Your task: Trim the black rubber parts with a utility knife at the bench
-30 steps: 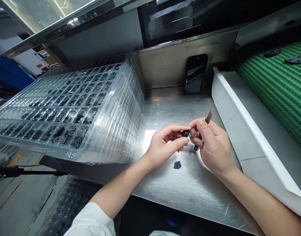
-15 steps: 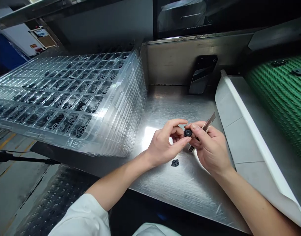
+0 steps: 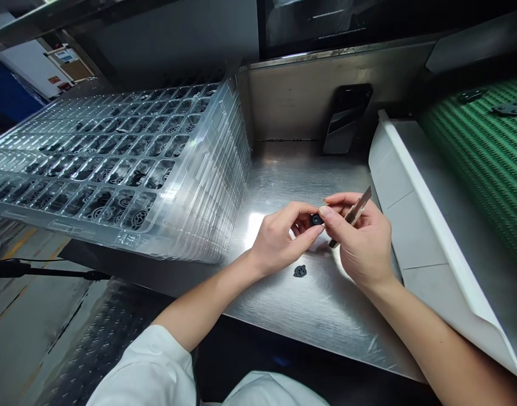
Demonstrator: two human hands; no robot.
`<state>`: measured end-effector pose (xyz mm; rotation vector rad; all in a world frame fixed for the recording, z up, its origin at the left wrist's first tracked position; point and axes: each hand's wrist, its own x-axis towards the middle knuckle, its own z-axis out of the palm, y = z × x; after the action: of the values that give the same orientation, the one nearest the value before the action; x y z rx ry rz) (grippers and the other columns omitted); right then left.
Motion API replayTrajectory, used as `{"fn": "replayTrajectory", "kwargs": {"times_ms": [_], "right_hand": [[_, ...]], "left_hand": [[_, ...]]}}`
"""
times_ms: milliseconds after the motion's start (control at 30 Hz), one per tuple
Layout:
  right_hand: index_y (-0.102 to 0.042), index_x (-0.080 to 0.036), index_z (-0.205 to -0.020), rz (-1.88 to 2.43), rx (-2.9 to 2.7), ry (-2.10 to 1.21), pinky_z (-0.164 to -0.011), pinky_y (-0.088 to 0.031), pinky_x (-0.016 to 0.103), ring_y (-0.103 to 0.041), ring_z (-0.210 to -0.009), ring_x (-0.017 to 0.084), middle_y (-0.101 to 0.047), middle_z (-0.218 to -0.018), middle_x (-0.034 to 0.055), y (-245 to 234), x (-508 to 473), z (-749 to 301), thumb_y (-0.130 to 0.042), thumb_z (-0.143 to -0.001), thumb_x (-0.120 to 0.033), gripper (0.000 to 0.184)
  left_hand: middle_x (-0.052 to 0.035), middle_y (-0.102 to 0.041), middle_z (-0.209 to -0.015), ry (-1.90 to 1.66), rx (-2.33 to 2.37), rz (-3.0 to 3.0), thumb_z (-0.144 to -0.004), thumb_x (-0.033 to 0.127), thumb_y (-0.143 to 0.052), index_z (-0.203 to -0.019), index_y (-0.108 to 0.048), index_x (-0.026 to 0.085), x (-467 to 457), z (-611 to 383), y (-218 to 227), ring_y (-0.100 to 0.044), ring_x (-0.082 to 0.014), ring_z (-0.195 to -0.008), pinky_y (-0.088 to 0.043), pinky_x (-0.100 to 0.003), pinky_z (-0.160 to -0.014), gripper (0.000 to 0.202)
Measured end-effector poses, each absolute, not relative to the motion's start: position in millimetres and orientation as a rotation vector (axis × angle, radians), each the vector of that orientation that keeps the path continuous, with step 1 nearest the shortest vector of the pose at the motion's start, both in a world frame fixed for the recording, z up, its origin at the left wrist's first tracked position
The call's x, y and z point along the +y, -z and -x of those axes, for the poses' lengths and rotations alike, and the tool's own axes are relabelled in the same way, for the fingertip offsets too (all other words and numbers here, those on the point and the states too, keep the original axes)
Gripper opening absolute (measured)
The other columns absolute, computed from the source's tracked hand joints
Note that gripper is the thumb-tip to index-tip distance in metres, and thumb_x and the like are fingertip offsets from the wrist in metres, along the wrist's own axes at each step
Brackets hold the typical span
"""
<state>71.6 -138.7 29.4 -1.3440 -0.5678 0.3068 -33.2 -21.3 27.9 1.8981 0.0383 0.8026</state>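
My left hand is closed in a pinch, thumb and index finger on a small round black part with a raised ring. My right hand has its thumb tip against the same part's right side. A slim utility knife lies across the fingers of that hand, its bare blade pointing up and away; the palm side of the grip is hidden. Below the hands, a flat black part with two small ears and an openwork centre rests on the steel table.
Stacked clear plastic trays, their pockets holding many black parts, stand at the left. A dark phone leans on the back wall. To the right run a white-edged chute and a green conveyor belt carrying black parts.
My left index finger has come down onto the round black part, closing the pinch. Both hands with the part have shifted slightly left and up in the view, which has itself tilted a little.
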Motion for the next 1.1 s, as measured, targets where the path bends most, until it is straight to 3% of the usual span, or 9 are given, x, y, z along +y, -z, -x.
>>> {"fn": "replayTrajectory", "kwargs": {"times_ms": [133,267,633,867,1100], "right_hand": [[-0.071,-0.021,-0.099,1.232,-0.585,-0.359,-0.047,-0.034,0.023,-0.046,-0.056,0.012,-0.063,-0.076,0.0019,-33.1,-137.7,-69.9,-0.078,-0.093,-0.048,0.029],[-0.069,-0.020,-0.099,1.170,-0.601,-0.365,-0.046,-0.029,0.024,-0.041,-0.053,0.011,-0.061,-0.071,0.0015,-37.1,-137.7,-71.2,-0.072,-0.098,-0.052,0.032],[-0.067,-0.021,-0.097,1.184,-0.579,-0.400,-0.047,-0.027,0.026,-0.038,-0.050,0.012,-0.057,-0.067,0.0000,-39.6,-138.2,-71.5,-0.071,-0.096,-0.055,0.035],[-0.068,-0.021,-0.096,1.209,-0.579,-0.393,-0.047,-0.028,0.027,-0.037,-0.050,0.012,-0.056,-0.069,-0.0001,-40.3,-138.4,-71.7,-0.070,-0.096,-0.057,0.036],[-0.068,-0.021,-0.095,1.203,-0.556,-0.401,-0.047,-0.027,0.027,-0.037,-0.051,0.012,-0.057,-0.068,0.0004,-41.6,-138.7,-71.3,-0.071,-0.095,-0.057,0.036]], "left_hand": [[-0.0044,-0.074,-0.095,-0.780,0.028,-1.816,-0.096,0.032,-0.073,-0.111,-0.068,0.016,-22.7,33.3,-28.5,-0.068,-0.0121,-0.079,-0.057,-0.024,-0.071,0.022],[-0.0021,-0.074,-0.089,-0.840,-0.026,-1.786,-0.093,0.035,-0.078,-0.108,-0.067,0.016,-23.1,32.6,-27.2,-0.068,-0.0110,-0.075,-0.056,-0.022,-0.067,0.026],[-0.0010,-0.071,-0.078,-0.925,-0.135,-1.897,-0.091,0.033,-0.081,-0.108,-0.067,0.015,-23.7,34.0,-27.8,-0.065,-0.0110,-0.064,-0.058,-0.023,-0.062,0.029],[-0.0030,-0.074,-0.083,-0.991,-0.176,-2.071,-0.099,0.032,-0.070,-0.111,-0.069,0.017,-24.2,35.4,-27.6,-0.067,-0.0126,-0.066,-0.058,-0.026,-0.064,0.020],[-0.0040,-0.075,-0.086,-1.017,-0.215,-2.095,-0.098,0.029,-0.070,-0.113,-0.067,0.016,-24.2,36.0,-26.5,-0.066,-0.0132,-0.067,-0.056,-0.027,-0.064,0.019]]}}
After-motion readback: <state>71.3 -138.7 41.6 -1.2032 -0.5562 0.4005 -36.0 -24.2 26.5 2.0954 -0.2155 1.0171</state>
